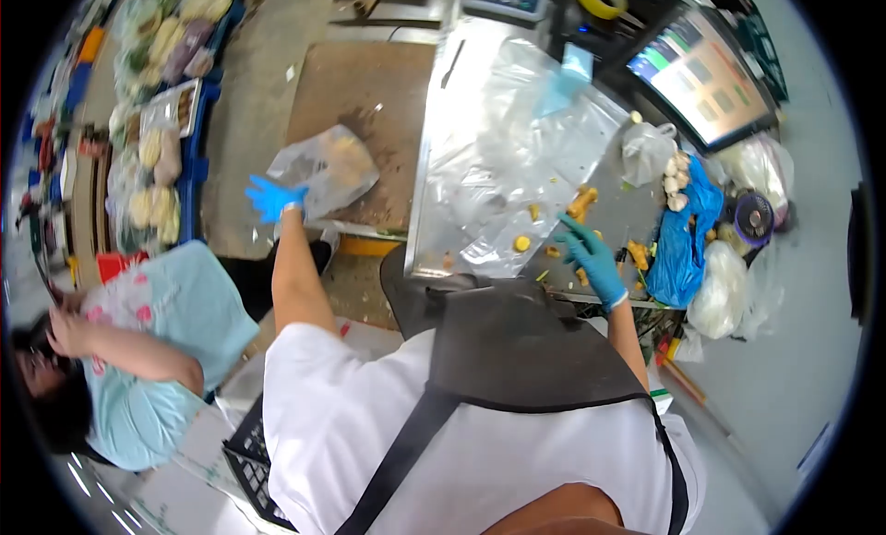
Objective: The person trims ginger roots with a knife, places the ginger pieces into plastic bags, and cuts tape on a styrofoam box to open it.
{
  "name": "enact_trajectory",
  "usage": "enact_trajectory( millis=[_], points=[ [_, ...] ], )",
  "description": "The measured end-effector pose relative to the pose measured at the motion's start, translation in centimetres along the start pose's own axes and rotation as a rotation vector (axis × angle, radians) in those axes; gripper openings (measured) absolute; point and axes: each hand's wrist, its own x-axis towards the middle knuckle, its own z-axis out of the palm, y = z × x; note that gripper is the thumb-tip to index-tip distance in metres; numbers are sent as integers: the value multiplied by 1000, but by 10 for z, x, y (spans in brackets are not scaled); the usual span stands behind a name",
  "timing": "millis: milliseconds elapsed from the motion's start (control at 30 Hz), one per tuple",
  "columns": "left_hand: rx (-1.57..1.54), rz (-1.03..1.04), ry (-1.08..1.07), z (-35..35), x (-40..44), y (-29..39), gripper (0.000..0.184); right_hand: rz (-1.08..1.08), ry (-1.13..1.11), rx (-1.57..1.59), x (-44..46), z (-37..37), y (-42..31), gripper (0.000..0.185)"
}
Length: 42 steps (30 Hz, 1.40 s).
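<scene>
1. Two gloved hands, set well apart: left hand point(276, 199) in blue, right hand point(593, 261) in green.
2. Left hand: fingers spread, beside the near left edge of a clear plastic bag point(328, 180). No pinch is visible; whether glove and bag touch cannot be told.
3. Plastic bag: lies on a brown board point(360, 83), left of the metal tabletop point(434, 193); yellowish contents show through its right part. Judged soft and slack, its weight gathered where the contents lie, its surface probably slippery to a glove. Suggested hold: a gathered fold of plastic, or a palm beneath the load.
4. Right hand: fingers extended and slightly apart, over the tabletop's near right part; nothing shows between them.
5. Knobbly pieces point(582, 204), resembling ginger: scattered on the tabletop around the right hand. Judged light and firm, with knobs that may snap; suggested hold, across the thick middle.
6. Clear plastic sheeting point(517, 101): spread wrinkled over much of the tabletop. Judged nearly weightless and apt to cling; suggested hold, a free edge.
</scene>
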Motion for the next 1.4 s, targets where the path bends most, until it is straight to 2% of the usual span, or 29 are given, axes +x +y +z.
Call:
enact_trajectory(
  millis=[33, 100, 200, 233, 267, 300, 333, 367, 400, 433, 500, 567, 633, 733, 800, 867, 967, 1067, 1133, 1167, 1233, 1267, 1333, 1367, 1400],
  points=[
    [-88, -61, -22, 6, 12, 7, 130, -28, 21, -14, -1, -5, 1, 48],
    [-149, -55, 74, 34, 41, 6, 128, -57, 32, -39, 1, -4, -3, 47],
    [-165, 39, -84, 45, 70, -8, 122, -45, -17, -56, -3, 0, -5, 46],
    [-152, 49, -106, 63, 84, -16, 111, -46, -39, -46, -2, 5, -2, 45],
    [-105, 274, -23, 97, 113, -33, 96, -51, -40, -32, -3, 7, -1, 45],
    [-85, 489, 33, 116, 130, -40, 69, -15, -63, -69, -4, 11, -6, 45],
    [-358, 586, -221, 138, 152, -42, 40, 25, -79, -104, -5, 14, -12, 45],
    [-714, 580, -306, 119, 128, -29, 22, -20, -103, -178, -3, 15, -13, 45],
    [-1062, 651, -334, 96, 101, -9, 16, -62, -134, -256, 0, 14, -16, 45],
    [-1135, 564, -467, 68, 83, 4, 17, -27, -155, -179, 0, 14, -23, 45],
    [-1146, 642, -555, -1, 18, 29, 20, -35, -175, -109, 1, 13, -36, 44],
    [-1229, 578, -551, -66, -43, 43, 17, -114, -180, -139, 7, 11, -49, 44],
    [-1278, 597, -538, -142, -108, 51, 9, -191, -277, -143, 15, 20, -61, 42],
    [-1329, 563, -548, -211, -191, 61, 9, -242, -486, -120, 23, 51, -103, 39],
    [-1337, 604, -674, -234, -228, 62, 13, -596, -451, -168, 32, 85, -115, 39],
    [-1331, 577, -858, -234, -254, 62, 18, -789, -322, -11, 33, 117, -122, 37],
    [-1463, 593, -1028, -218, -299, 64, 32, -680, -321, -521, 22, 117, -139, 34],
    [-1635, 517, -1247, -191, -310, 56, 40, -734, -308, -530, 38, 107, -94, 24],
    [-1724, 135, -1522, -136, -275, 27, 43, -522, -325, -92, 25, 79, -84, 23],
    [-1785, -31, -1786, -131, -269, 21, 44, -413, -330, 123, 21, 63, -81, 23],
    [-1832, -430, -2308, -126, -264, 16, 47, -831, -17, -117, 23, 38, -70, 18],
    [-1739, -172, -2112, -142, -275, 20, 49, -1030, 149, -238, 22, 31, -65, 16],
    [-1495, 268, -1697, -198, -316, 35, 53, -964, -63, -137, -2, 25, -72, 17],
    [-1514, 512, -1676, -209, -326, 44, 60, -931, -168, -87, -14, 23, -78, 19],
    [-1462, 619, -1559, -215, -336, 52, 62, -803, -215, 8, -21, 22, -80, 20]
  ],
)
